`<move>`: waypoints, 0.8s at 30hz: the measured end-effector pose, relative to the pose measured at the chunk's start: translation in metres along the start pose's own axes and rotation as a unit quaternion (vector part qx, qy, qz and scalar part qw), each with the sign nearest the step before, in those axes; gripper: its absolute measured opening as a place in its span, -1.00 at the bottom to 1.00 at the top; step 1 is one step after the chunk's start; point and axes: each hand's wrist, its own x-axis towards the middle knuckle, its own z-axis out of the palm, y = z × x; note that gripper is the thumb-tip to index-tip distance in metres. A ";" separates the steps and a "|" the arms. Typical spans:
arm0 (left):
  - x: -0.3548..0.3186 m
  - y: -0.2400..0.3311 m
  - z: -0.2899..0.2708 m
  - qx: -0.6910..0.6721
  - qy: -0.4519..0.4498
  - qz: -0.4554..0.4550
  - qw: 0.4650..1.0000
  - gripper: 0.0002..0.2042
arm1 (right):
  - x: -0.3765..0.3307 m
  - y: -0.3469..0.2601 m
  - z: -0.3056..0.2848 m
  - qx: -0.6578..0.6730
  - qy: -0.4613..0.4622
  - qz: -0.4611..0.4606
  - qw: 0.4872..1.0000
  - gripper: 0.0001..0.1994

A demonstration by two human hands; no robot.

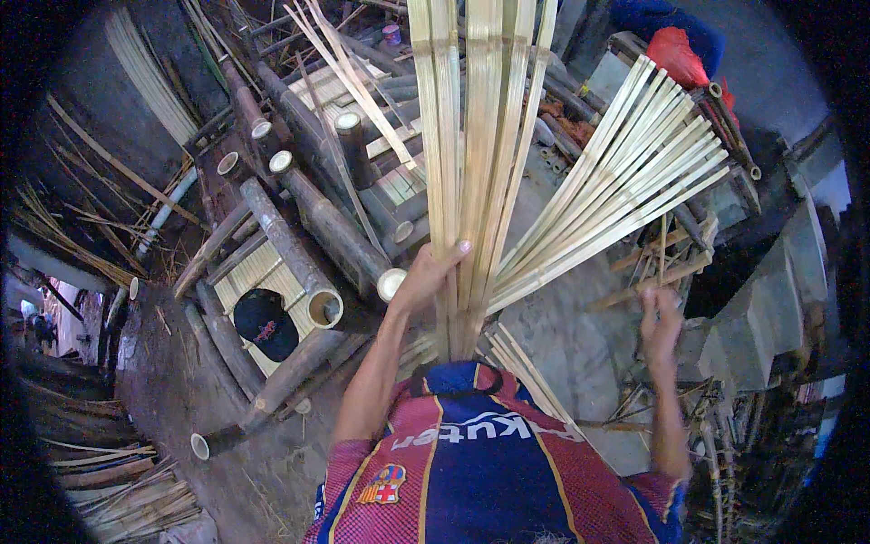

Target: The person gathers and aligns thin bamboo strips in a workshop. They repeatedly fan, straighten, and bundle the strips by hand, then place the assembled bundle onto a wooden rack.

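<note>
My left hand is wrapped round a bundle of long, flat bamboo strips, its thumb lying across their front. The strips stand nearly upright in the view and spread slightly toward the top edge, their lower ends close to my chest. A second fan of narrower bamboo strips spreads to the upper right from behind the bundle; what supports its lower end is hidden. Out to the right, my right hand is raised apart from the strips. Its fingers look bent but are blurred, so whether they hold anything is unclear.
Left of me stands a bamboo-pole frame with a slatted seat, a black cap lying on it. Another pole frame is behind. A red bag sits at the far right. Split strips are piled lower left.
</note>
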 end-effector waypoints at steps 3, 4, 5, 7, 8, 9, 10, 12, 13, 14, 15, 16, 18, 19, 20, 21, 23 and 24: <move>0.001 -0.006 -0.006 -0.001 0.015 0.012 1.000 -0.51 | -0.107 0.013 0.072 0.111 -0.015 0.241 0.964 -0.81; 0.002 -0.005 -0.005 0.002 0.016 0.006 1.000 -0.51 | -0.133 -0.003 0.095 0.161 -0.014 0.337 0.928 -0.77; 0.002 -0.004 -0.003 0.005 0.016 0.002 1.000 -0.51 | -0.158 -0.012 0.128 0.204 0.028 0.362 0.909 -0.77; 0.008 -0.006 -0.001 -0.018 -0.012 0.010 1.000 -0.46 | -0.177 -0.046 0.180 0.299 0.077 0.383 0.871 -0.77; 0.009 -0.005 -0.002 -0.029 -0.023 0.012 0.999 -0.42 | -0.165 -0.070 0.199 0.349 0.080 0.376 0.855 -0.78; 0.009 -0.006 -0.003 -0.033 -0.018 0.007 0.999 -0.42 | -0.145 -0.092 0.205 0.356 0.042 0.346 0.867 -0.79; 0.008 -0.006 -0.002 -0.038 -0.013 0.002 0.999 -0.41 | -0.120 -0.110 0.206 0.363 0.005 0.314 0.877 -0.79; 0.009 -0.004 0.003 -0.040 -0.006 -0.010 0.999 -0.46 | -0.083 -0.133 0.219 0.359 0.023 0.223 0.906 -0.83; 0.006 -0.003 0.000 -0.041 0.010 -0.013 0.999 -0.50 | -0.054 -0.156 0.209 0.372 0.024 0.177 0.911 -0.84; 0.004 -0.004 0.001 -0.043 0.020 -0.019 0.999 -0.53 | -0.026 -0.175 0.191 0.378 0.028 0.135 0.915 -0.84; 0.004 -0.003 0.002 -0.029 0.005 -0.016 0.999 -0.50 | -0.005 -0.181 0.184 0.382 0.039 0.079 0.920 -0.82; 0.006 0.000 0.003 -0.016 -0.008 -0.010 1.000 -0.45 | 0.017 -0.184 0.176 0.385 0.048 0.019 0.922 -0.79; 0.008 0.003 0.006 0.003 -0.014 0.014 1.000 -0.41 | 0.058 -0.191 0.160 0.319 0.122 -0.089 0.936 -0.68; 0.006 0.005 0.012 0.008 -0.005 0.033 0.999 -0.41 | 0.076 -0.194 0.149 0.281 0.113 -0.121 0.945 -0.64; 0.004 0.005 0.014 0.013 0.006 0.054 0.998 -0.42 | 0.092 -0.196 0.141 0.244 0.103 -0.154 0.952 -0.59; 0.005 0.002 0.014 0.008 0.003 0.050 0.999 -0.46 | 0.105 -0.198 0.136 0.231 0.096 -0.176 0.952 -0.58; 0.007 -0.002 0.014 -0.005 -0.005 0.044 0.999 -0.53 | 0.126 -0.199 0.127 0.202 0.084 -0.221 0.950 -0.56; 0.006 -0.001 0.015 -0.017 -0.007 0.048 0.999 -0.53 | 0.131 -0.197 0.129 0.203 0.077 -0.241 0.946 -0.58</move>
